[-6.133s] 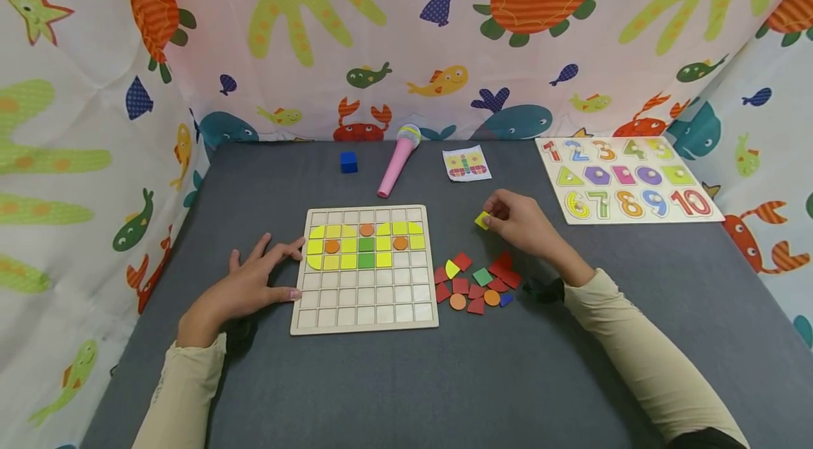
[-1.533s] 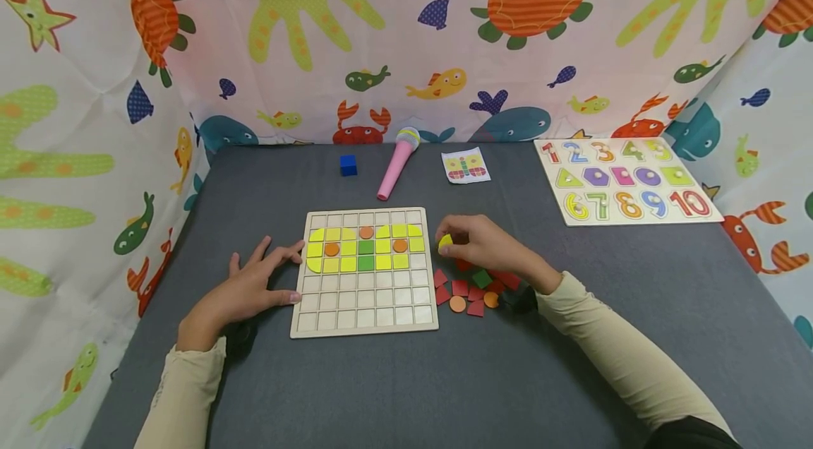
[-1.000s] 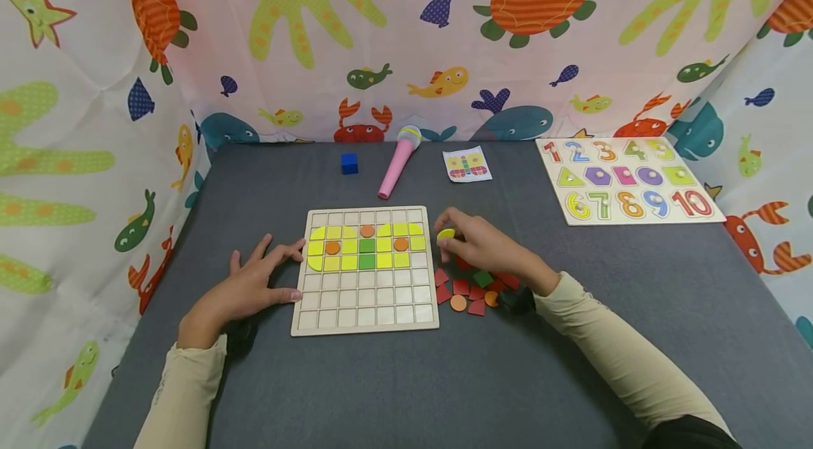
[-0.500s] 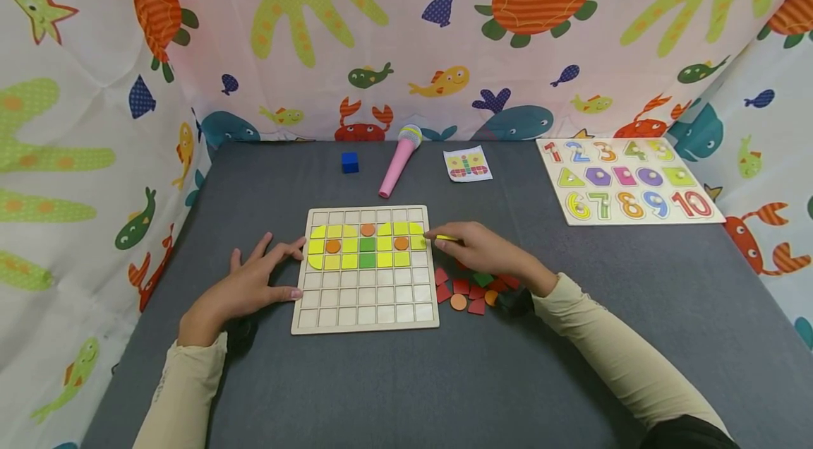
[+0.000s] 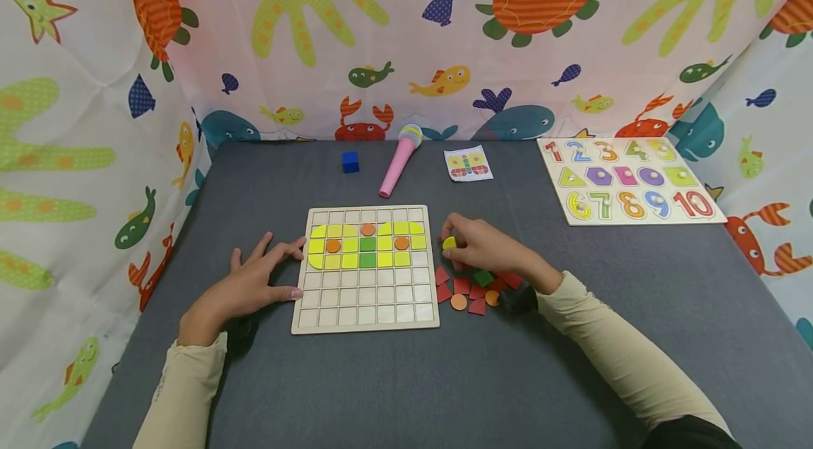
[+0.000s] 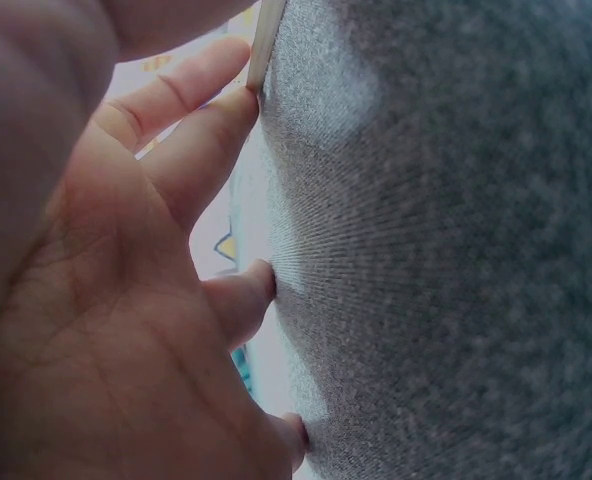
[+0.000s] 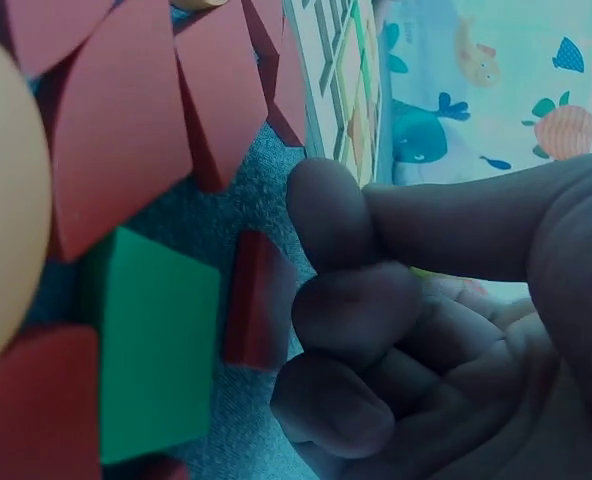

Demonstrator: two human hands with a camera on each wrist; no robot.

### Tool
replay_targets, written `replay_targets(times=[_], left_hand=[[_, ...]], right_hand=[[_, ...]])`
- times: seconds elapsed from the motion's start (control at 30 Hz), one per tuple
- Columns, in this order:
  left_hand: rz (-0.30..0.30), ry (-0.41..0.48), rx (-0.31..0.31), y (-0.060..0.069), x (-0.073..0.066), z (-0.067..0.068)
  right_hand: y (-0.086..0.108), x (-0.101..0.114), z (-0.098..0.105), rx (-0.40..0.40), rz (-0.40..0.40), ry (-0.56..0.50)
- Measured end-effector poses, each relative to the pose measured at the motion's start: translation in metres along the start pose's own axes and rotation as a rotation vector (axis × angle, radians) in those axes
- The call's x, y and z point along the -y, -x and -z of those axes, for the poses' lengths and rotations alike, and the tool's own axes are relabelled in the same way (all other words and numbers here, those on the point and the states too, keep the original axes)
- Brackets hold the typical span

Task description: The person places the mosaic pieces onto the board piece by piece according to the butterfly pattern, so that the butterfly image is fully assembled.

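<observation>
The wooden grid board (image 5: 346, 299) lies flat, its upper cells filled with yellow, orange and green tiles. My left hand (image 5: 244, 283) rests at its left side, with spread fingers and thumb touching the edge; the left wrist view shows fingertips (image 6: 238, 105) against the board's rim. Just off the board's right edge, my right hand (image 5: 492, 248) pinches a yellow tile with a rounded side (image 5: 449, 243). Below that hand lies a loose pile with red tiles (image 5: 461, 286), a green tile (image 7: 161, 345) and orange discs (image 5: 459, 302). Fingers mostly hide the yellow tile in the right wrist view.
Behind the board are a blue cube (image 5: 351, 162), a pink toy microphone (image 5: 400, 161) and a small butterfly picture card (image 5: 468, 164). A number-and-shape puzzle board (image 5: 630, 182) lies at the back right. A printed cloth (image 5: 406, 32) encloses the grey table.
A yellow square tile now fills another cell at the right of the third row. My right hand has taken the rounded yellow tile, reached the board's edge and drawn back slightly right. Left hand unmoved.
</observation>
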State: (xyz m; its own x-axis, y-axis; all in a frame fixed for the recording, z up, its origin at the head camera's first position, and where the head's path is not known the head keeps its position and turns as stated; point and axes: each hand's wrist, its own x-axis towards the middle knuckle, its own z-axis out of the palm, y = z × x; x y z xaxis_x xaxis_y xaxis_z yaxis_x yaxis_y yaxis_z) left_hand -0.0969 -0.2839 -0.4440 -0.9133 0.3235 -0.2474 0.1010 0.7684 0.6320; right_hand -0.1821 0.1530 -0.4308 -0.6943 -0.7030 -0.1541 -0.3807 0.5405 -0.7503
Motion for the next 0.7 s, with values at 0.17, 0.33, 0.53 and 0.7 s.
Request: replay_targets(times=[0.17, 0.33, 0.53, 0.7], left_hand=[[-0.006, 0.000, -0.001, 0.0011, -0.0001, 0.0003], [-0.018, 0.004, -0.002, 0.0007, 0.0002, 0.0009], [-0.015, 0.001, -0.002, 0.0006, 0.0011, 0.0006], [-0.014, 0.000, -0.004, 0.0008, 0.0019, -0.0002]], right_hand=[[0.0000, -0.0009, 0.0022, 0.011, 0.035, 0.033], [-0.0003, -0.0013, 0.0061, 0.025, 0.066, 0.044], [-0.0036, 0.0022, 0.0070, 0.009, 0.094, 0.084], [-0.0091, 0.0066, 0.0028, -0.029, 0.143, 0.114]])
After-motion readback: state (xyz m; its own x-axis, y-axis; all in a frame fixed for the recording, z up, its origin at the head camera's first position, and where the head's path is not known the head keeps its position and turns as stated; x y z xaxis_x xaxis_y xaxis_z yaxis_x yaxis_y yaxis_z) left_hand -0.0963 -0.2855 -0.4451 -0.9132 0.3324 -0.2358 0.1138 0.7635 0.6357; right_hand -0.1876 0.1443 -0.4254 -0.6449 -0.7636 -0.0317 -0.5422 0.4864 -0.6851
